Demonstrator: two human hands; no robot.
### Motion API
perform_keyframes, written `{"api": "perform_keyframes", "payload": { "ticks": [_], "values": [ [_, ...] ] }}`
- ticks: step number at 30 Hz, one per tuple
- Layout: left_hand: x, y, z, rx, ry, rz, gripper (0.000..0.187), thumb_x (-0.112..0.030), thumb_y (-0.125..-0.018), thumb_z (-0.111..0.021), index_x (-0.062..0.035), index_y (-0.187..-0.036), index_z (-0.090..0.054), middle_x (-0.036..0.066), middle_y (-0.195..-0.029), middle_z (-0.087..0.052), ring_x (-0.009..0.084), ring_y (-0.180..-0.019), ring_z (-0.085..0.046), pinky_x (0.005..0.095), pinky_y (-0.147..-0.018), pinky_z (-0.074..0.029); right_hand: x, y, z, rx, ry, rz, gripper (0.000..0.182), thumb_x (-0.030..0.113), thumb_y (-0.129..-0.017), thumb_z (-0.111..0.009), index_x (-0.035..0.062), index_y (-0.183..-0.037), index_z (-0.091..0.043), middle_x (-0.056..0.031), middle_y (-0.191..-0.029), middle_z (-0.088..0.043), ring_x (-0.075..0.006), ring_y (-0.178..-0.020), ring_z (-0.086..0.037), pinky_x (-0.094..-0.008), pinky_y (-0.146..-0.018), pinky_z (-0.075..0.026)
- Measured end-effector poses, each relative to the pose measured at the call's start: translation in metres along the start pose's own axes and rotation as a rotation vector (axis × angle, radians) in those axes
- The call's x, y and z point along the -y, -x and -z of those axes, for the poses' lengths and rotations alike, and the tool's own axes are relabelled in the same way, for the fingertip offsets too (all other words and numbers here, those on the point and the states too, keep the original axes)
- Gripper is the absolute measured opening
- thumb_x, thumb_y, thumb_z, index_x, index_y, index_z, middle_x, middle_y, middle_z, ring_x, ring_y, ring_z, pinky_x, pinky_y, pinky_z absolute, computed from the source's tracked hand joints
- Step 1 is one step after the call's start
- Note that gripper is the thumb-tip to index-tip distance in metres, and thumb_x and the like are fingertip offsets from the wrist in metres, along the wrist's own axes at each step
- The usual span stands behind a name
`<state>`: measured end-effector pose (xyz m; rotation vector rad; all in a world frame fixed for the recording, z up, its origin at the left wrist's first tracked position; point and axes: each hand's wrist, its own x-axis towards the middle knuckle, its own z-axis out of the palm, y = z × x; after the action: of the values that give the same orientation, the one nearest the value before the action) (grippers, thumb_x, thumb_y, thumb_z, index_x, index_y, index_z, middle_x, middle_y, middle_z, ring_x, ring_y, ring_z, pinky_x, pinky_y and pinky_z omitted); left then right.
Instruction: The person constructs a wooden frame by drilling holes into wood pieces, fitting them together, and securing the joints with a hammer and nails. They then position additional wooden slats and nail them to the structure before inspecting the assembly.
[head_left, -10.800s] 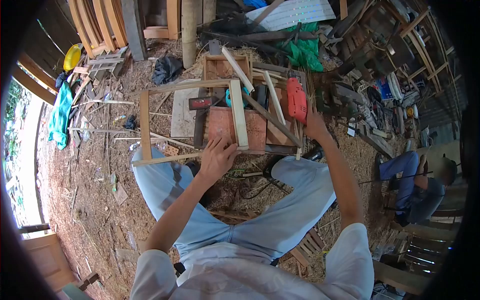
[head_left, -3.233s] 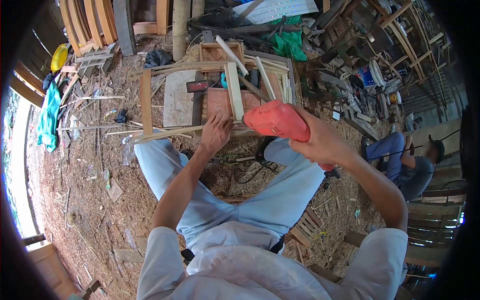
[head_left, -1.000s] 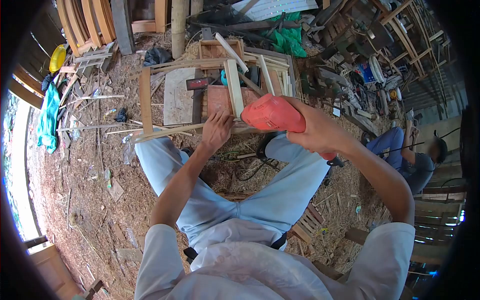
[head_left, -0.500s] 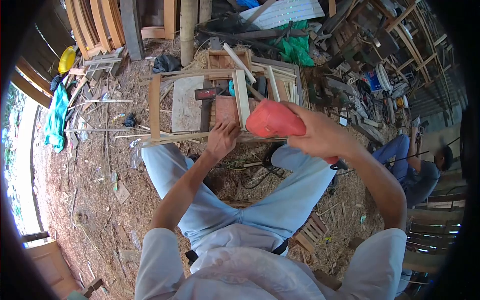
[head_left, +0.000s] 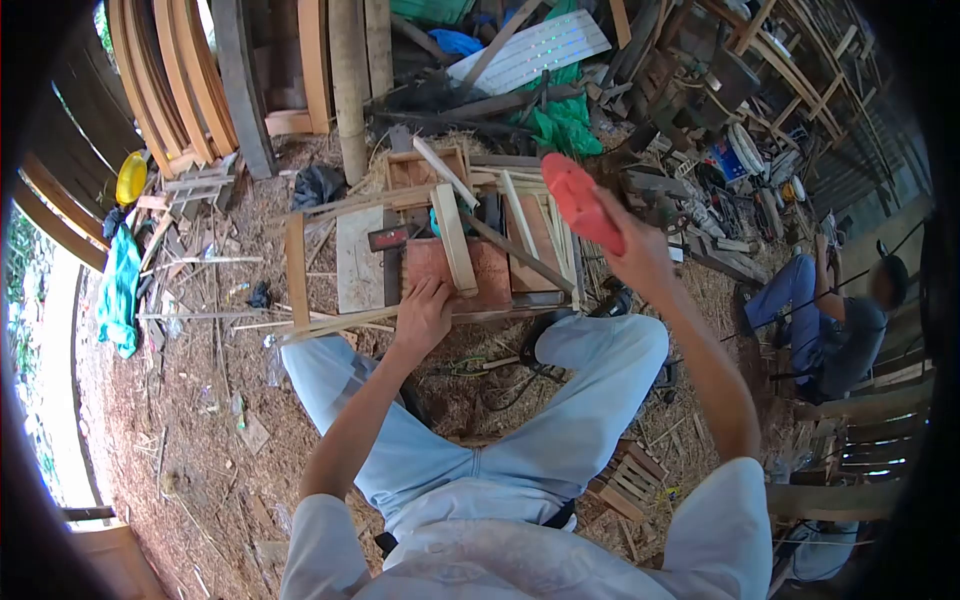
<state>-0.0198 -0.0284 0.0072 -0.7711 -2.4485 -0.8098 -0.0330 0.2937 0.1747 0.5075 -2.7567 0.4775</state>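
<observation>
My right hand [head_left: 640,255] is raised to the right of the low workbench, closed around a red tool [head_left: 585,205] with a long rounded body. Its exact kind I cannot make out. My left hand [head_left: 425,315] rests at the bench's near edge, its fingers curled down against a reddish board [head_left: 487,275]. What lies under those fingertips is hidden. Beside them a pale wooden bar [head_left: 455,240] lies across the reddish board. A thin wooden strip [head_left: 340,325] runs leftward from my left hand.
On the bench are a wooden box [head_left: 400,170], a pale flat board [head_left: 360,260] and a dark red-edged object [head_left: 390,237]. Shavings and scraps cover the floor. Another person [head_left: 845,330] sits at the right. Curved planks [head_left: 185,80] stand at the back left.
The view has shifted, so the bench sits lower and further left. My right hand has moved the red tool away from the pale bar, up and to the right. My left hand stays at the bench edge.
</observation>
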Motion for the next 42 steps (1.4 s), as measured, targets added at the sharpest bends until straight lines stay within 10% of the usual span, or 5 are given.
{"api": "perform_keyframes", "payload": {
  "ticks": [11, 26, 34, 39, 42],
  "values": [
    [0.001, -0.001, 0.004, 0.057, -0.018, 0.025, 0.019, -0.012, -0.078, -0.066, -0.0049, -0.094, -0.059, 0.01, -0.09, -0.056, 0.0295, -0.083, -0.059, 0.0395, -0.074, -0.048, -0.079, 0.022, -0.155, 0.034, 0.293, -0.117, 0.076, 0.011, -0.081, -0.06, 0.0292, -0.147, -0.027, -0.0172, -0.112, -0.056, -0.0371, -0.089, -0.063, -0.0488, -0.067, -0.053],
    [0.009, 0.012, -0.006, 0.042, -0.136, -0.099, 0.036, -0.014, -0.081, -0.066, -0.0058, -0.114, -0.056, 0.01, -0.089, -0.061, 0.0312, -0.088, -0.061, 0.0416, -0.079, -0.05, -0.087, 0.025, -0.145, 0.25, -0.1, -0.207, 0.095, 0.018, -0.078, -0.071, 0.0167, -0.15, -0.01, -0.0266, -0.125, -0.048, -0.0474, -0.11, -0.051, -0.052, -0.089, -0.044],
    [0.012, 0.025, -0.015, 0.109, -0.17, -0.268, 0.043, -0.013, -0.081, -0.055, -0.0024, -0.123, -0.05, 0.009, -0.108, -0.055, 0.0246, -0.098, -0.058, 0.0375, -0.087, -0.047, -0.08, 0.017, -0.155, -0.117, 0.177, -0.246, 0.066, 0.027, -0.083, -0.066, 0.0119, -0.14, -0.036, -0.0235, -0.111, -0.056, -0.0426, -0.1, -0.056, -0.0495, -0.085, -0.046],
    [0.006, 0.012, -0.02, 0.074, -0.128, -0.337, 0.045, -0.013, -0.08, -0.052, -0.0014, -0.124, -0.05, 0.01, -0.108, -0.056, 0.0242, -0.098, -0.058, 0.0354, -0.087, -0.047, 0.026, 0.002, -0.149, -0.157, -0.291, -0.089, 0.027, 0.029, -0.095, -0.052, 0.0037, -0.09, -0.061, -0.022, -0.078, -0.062, -0.043, -0.074, -0.062, -0.0501, -0.063, -0.046],
    [0.004, 0.005, -0.013, 0.087, -0.167, -0.312, 0.048, -0.012, -0.079, -0.053, -0.0009, -0.125, -0.049, 0.011, -0.109, -0.057, 0.0248, -0.101, -0.059, 0.035, -0.086, -0.048, 0.043, 0.001, -0.163, -0.041, -0.622, -0.265, 0.035, 0.033, -0.098, -0.05, 0.0005, -0.103, -0.063, -0.0165, -0.079, -0.067, -0.0258, -0.071, -0.067, -0.0378, -0.061, -0.05]
  ]
}}
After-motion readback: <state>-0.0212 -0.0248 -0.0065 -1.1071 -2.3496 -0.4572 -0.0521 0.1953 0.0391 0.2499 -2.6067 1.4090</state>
